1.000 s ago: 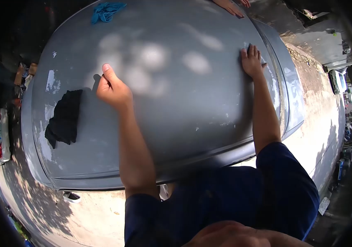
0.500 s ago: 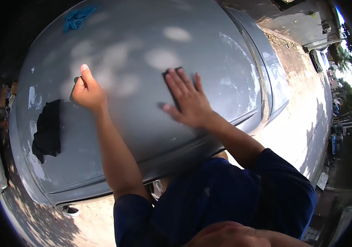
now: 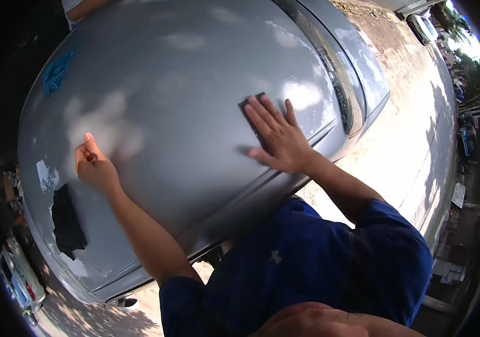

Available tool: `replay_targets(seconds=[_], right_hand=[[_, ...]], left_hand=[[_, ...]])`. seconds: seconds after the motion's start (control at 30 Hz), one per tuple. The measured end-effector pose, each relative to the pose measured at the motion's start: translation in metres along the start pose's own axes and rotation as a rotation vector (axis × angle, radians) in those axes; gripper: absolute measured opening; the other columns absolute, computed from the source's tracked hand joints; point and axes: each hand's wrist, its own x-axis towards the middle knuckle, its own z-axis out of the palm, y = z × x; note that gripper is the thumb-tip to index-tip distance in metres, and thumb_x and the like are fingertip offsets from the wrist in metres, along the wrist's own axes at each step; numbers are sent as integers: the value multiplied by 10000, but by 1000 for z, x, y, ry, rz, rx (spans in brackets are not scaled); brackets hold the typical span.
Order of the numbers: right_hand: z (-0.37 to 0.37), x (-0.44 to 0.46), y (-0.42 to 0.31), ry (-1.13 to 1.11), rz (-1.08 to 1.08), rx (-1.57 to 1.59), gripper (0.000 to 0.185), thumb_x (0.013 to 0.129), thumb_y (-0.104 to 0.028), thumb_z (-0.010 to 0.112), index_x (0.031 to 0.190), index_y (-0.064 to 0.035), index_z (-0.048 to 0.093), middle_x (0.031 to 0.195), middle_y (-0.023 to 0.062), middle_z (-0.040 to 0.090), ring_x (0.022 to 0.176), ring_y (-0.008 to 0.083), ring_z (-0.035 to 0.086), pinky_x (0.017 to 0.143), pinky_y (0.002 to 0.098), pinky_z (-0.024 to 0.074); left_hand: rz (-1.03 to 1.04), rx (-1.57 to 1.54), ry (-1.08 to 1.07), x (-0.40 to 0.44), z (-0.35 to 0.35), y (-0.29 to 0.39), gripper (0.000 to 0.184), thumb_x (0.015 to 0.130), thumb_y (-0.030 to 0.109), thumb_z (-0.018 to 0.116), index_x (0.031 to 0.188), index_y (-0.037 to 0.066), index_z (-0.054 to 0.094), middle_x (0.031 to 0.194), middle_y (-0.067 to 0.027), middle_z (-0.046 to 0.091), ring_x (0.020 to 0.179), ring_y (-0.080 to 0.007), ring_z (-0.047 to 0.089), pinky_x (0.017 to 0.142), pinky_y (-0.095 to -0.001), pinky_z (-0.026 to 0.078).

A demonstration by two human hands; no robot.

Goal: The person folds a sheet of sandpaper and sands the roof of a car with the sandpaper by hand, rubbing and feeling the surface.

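A dark sheet of sandpaper (image 3: 244,105) lies on the grey car roof (image 3: 195,112), pressed down under the flat fingers of my right hand (image 3: 276,135). Only the sheet's edge shows past my fingertips; the rest is hidden. My left hand (image 3: 96,165) is held over the left part of the roof, fingers curled in and thumb pointing up, with nothing visible in it. Nearest to it lies a black cloth (image 3: 68,219), spread on the roof beside pale, worn paint patches. A crumpled blue cloth (image 3: 56,74) rests farther up at the roof's left edge.
Another person's arm (image 3: 85,7) reaches in at the top left edge. The windshield (image 3: 335,67) borders the roof on the right. Sunlit pavement (image 3: 403,129) runs alongside the car, with a parked vehicle (image 3: 422,28) beyond. Another vehicle (image 3: 23,269) stands at lower left.
My right hand has slid slightly right with the sandpaper. My left hand has shifted down and left, its fingers slightly looser. The view has turned, and another person's arm now shows.
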Motion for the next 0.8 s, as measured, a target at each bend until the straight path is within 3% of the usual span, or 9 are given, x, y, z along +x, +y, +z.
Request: replay_targets(seconds=[0.03, 0.07, 0.1, 0.17, 0.2, 0.3, 0.43, 0.57, 0.8], right_hand=[[-6, 1, 44, -1, 230, 32, 921, 1088, -671, 353, 1735, -42, 169, 1806, 172, 197, 1687, 355, 86, 1295, 646, -72], [-5, -5, 92, 46, 404, 48, 920, 1090, -676, 335, 1736, -44, 160, 1808, 175, 185, 1689, 350, 77, 1295, 649, -64], [1, -13, 123, 50, 580, 96, 935, 1087, -681, 334, 1736, -35, 146, 1807, 190, 177, 1687, 358, 77, 1296, 646, -64], [-2, -29, 86, 51, 386, 9, 964, 1073, -716, 331, 1729, -27, 175, 1802, 196, 188, 1684, 363, 101, 1299, 647, -64], [-3, -39, 46, 37, 155, 37, 987, 1062, -757, 332, 1699, -6, 274, 1787, 180, 250, 1671, 372, 163, 1281, 720, 27], [-8, -54, 38, -69, -28, 195, 1011, 1037, -797, 345, 1696, -32, 296, 1781, 153, 282, 1662, 359, 210, 1300, 690, 40], [-3, -47, 180, 115, 533, 106, 982, 1061, -755, 347, 1692, -6, 276, 1780, 177, 265, 1668, 363, 176, 1298, 694, 10], [-6, -94, 137, 13, 102, 170, 987, 1051, -786, 318, 1725, -70, 238, 1797, 147, 230, 1679, 333, 151, 1303, 669, -55], [4, 34, 232, 137, 89, 61, 954, 1072, -773, 268, 1725, -77, 240, 1800, 118, 230, 1683, 285, 131, 1324, 651, -20]], left_hand=[[31, -4, -9, -5, -2, 4, 517, 1062, 485, 691, 817, 31, 658, 726, -24, 605, 685, -149, 524, 644, -321, 438], [164, 167, -114, 4, -3, -21, 425, 1040, 484, 710, 1050, 60, 734, 1010, -60, 719, 938, -220, 651, 862, -371, 523], [255, 256, -108, 4, -3, -18, 421, 1033, 488, 713, 1087, 72, 736, 1083, -65, 722, 1017, -242, 653, 918, -389, 518], [424, 421, -74, 0, 4, -6, 427, 1018, 497, 718, 1163, 96, 742, 1228, -76, 727, 1173, -288, 658, 1031, -425, 509], [313, 433, -166, 1, 3, -4, 504, 1005, 528, 712, 1290, 112, 720, 1341, -84, 706, 1297, -308, 635, 1099, -448, 492], [365, 551, -190, 7, 11, -15, 545, 1007, 541, 696, 1321, 95, 710, 1365, -96, 701, 1341, -310, 611, 1119, -458, 479], [242, 460, -255, 5, 10, -4, 616, 1016, 555, 676, 1396, 70, 660, 1488, -137, 620, 1403, -349, 559, 1171, -475, 444], [191, 462, -256, 3, 9, -4, 646, 1022, 561, 668, 1435, 66, 624, 1525, -165, 574, 1410, -369, 544, 1184, -468, 432], [176, 574, -255, 6, 12, -2, 674, 1017, 577, 670, 1430, 50, 603, 1491, -189, 585, 1402, -388, 537, 1176, -486, 422]])
